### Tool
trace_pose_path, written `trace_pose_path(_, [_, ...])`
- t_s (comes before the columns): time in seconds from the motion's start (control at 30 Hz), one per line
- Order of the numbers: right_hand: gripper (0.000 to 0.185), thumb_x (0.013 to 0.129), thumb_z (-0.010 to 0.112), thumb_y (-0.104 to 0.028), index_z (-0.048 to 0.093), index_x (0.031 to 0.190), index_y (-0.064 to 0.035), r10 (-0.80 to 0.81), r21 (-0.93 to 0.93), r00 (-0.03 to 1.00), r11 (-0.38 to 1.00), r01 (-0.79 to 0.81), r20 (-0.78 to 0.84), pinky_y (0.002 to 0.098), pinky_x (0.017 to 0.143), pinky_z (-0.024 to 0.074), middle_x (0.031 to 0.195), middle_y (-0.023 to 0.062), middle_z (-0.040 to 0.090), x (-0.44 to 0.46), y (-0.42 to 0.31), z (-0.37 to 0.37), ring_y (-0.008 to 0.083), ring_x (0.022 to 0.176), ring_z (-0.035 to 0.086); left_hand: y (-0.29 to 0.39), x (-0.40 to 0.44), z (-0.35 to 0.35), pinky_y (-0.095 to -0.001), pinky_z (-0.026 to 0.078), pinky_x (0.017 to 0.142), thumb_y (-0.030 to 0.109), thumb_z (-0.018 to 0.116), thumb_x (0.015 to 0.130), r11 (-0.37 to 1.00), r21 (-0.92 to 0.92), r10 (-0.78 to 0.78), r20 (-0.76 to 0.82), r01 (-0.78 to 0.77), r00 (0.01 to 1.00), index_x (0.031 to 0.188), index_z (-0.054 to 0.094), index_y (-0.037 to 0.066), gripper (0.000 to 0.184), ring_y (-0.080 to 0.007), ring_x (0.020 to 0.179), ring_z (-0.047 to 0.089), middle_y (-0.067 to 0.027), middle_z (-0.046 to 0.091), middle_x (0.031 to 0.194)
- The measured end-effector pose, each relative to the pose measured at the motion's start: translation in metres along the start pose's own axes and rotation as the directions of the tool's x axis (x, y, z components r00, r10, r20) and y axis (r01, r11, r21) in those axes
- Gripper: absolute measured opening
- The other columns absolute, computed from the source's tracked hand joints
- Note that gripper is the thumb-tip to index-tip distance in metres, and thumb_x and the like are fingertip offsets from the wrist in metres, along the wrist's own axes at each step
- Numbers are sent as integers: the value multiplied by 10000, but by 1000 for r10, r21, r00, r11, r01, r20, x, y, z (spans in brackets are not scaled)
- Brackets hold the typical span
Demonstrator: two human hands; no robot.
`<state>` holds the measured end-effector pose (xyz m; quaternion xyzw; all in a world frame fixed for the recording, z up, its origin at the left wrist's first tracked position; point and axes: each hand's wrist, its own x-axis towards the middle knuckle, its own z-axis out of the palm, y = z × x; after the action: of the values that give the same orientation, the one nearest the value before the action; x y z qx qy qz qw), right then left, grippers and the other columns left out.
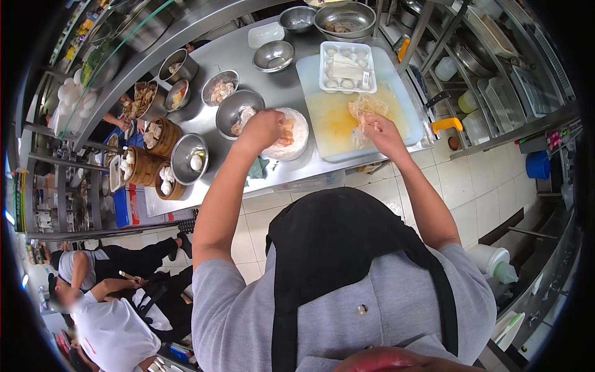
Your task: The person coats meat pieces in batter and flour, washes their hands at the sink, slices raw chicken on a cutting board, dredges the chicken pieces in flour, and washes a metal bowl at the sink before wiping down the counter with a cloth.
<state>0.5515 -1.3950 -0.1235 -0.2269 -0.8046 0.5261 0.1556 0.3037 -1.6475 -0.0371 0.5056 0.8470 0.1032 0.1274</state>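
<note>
My left hand (263,129) is closed at the rim of a container of white flour (297,139), beside a steel bowl (232,110) with pale pieces in it. Orange-pink food (287,132) shows at its fingertips. Over a white cutting board (316,102) wet with yellow liquid, my right hand (380,132) grips a crumpled clear plastic bag (365,108). Just behind that bag lies a white tray (348,67) of round pale items, with a label on it.
Several steel bowls (273,57) stand at the back and left of the steel table. Bamboo steamers (163,137) line its left end. A yellow-handled tool (447,125) juts out at the right edge. Co-workers (114,319) are at lower left; another person's hands (127,124) show past the steamers.
</note>
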Motion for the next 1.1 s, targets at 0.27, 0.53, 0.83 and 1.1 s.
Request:
trace_pose_path(0.27, [337, 871, 673, -227, 640, 1115, 4, 59, -173, 971, 980, -101, -231, 392, 959, 476, 1112, 217, 680, -4, 32, -23, 330, 1074, 644, -9, -12, 27, -447, 501, 879, 70, 615, 773, 996, 68, 49, 112, -57, 992, 953, 718, 68, 207, -368, 953, 637, -190, 691, 1009])
trace_pose_path(0.53, [333, 869, 655, -221, 647, 1123, -7, 77, -240, 956, 960, -148, -282, 409, 935, 489, 1102, 226, 682, 7, 49, -39, 374, 1066, 639, -16, -12, 28, -437, 482, 950, 61, 613, 760, 925, 339, 127, 148, -171, 981, 929, 711, 47, 196, -347, 1081, 590, -149, 694, 1022])
trace_pose_path(0.83, [290, 862, 649, -219, 675, 1063, -11, 88, -234, 937, 957, -174, -337, 400, 834, 515, 1008, 203, 707, 5, 49, -42, 350, 922, 675, 11, -1, -43, -443, 463, 1000, 143, 623, 775, 982, 175, 29, 218, -69, 976, 1021, 715, 76, 271, -354, 1100, 596, -103, 704, 1034])
trace_pose_path(1.1, [277, 860, 645, -208, 680, 1041, -2, 45, -223, 922, 965, -140, -384, 404, 764, 516, 937, 202, 706, 8, 65, -41, 329, 814, 669, -3, 17, 10, -486, 534, 832, 87, 573, 817, 979, 193, 69, 8, -69, 998, 922, 713, 28, 184, -398, 889, 673, -230, 685, 929])
